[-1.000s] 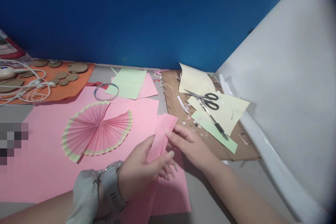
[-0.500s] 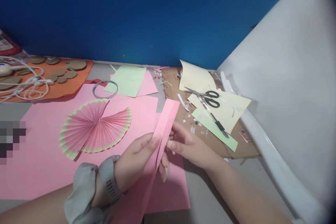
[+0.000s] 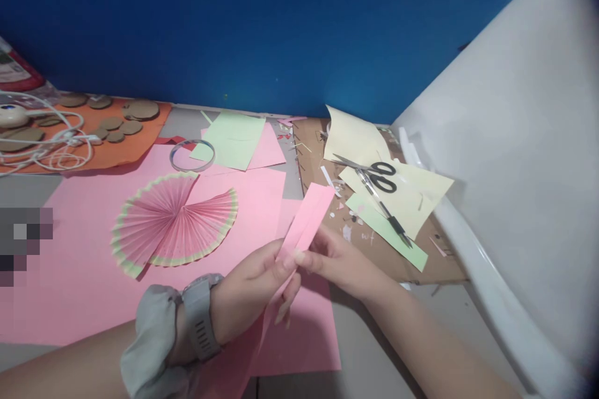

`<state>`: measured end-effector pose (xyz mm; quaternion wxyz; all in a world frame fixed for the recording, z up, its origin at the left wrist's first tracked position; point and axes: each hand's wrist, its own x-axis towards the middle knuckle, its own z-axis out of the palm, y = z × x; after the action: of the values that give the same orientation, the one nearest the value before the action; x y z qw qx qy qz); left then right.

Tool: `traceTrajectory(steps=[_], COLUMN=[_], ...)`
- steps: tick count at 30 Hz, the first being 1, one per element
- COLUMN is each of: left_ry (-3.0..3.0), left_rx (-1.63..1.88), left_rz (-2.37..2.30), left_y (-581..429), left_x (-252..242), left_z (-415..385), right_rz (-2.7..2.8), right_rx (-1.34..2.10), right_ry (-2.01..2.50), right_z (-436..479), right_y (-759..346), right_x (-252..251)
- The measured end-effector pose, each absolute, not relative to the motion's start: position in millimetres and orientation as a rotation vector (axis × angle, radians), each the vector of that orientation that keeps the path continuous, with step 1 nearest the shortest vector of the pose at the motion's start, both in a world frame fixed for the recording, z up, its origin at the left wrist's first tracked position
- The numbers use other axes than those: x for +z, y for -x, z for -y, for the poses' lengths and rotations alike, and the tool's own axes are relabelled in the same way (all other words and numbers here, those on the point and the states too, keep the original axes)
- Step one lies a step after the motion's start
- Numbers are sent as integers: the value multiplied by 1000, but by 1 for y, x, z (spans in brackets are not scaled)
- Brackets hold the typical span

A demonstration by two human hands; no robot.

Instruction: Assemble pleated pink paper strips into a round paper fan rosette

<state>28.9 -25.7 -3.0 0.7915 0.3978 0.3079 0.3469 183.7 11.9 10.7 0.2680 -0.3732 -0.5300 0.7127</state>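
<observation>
A folded strip of pink paper slants upward between my hands, its lower part running down toward me. My left hand, with a grey watch and a scrunchie at the wrist, pinches the strip with the thumb on top. At the strip's right edge, my right hand holds it with the thumb on the front and the fingers behind, partly hidden. Left of the hands, a pleated pink paper fan with a green and pale rim lies on a large pink sheet.
Scissors and a black pen lie on cream paper over cardboard. A tape ring sits beside green paper. Orange paper with cardboard discs and white cables is at the left; walls rise behind and right.
The pink strip's folded part lies narrower and flatter, its top a little lower and further right. My right thumb has moved onto the strip's front. The view has shifted slightly.
</observation>
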Motion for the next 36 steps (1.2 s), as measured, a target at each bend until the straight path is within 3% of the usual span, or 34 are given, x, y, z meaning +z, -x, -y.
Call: traceTrajectory(steps=[13,24,32,36], left_ry=[-1086,-1002,-1034,-1069], left_rx=[579,545,593,482], left_rz=[-849,-697,-745,-784], left_y=[-33,-32,-32,-29], left_x=[-4,-1,-3,-6], left_z=[26,23,23,26], right_rz=[1320,1179,1518,1492], right_rx=[2197,1702,1596,1795], right_ry=[954,1304,1258,1117], right_z=[-14,-14,-13,-13], right_y=[-184,-191,-182,-182], right_x=[13,4,8,9])
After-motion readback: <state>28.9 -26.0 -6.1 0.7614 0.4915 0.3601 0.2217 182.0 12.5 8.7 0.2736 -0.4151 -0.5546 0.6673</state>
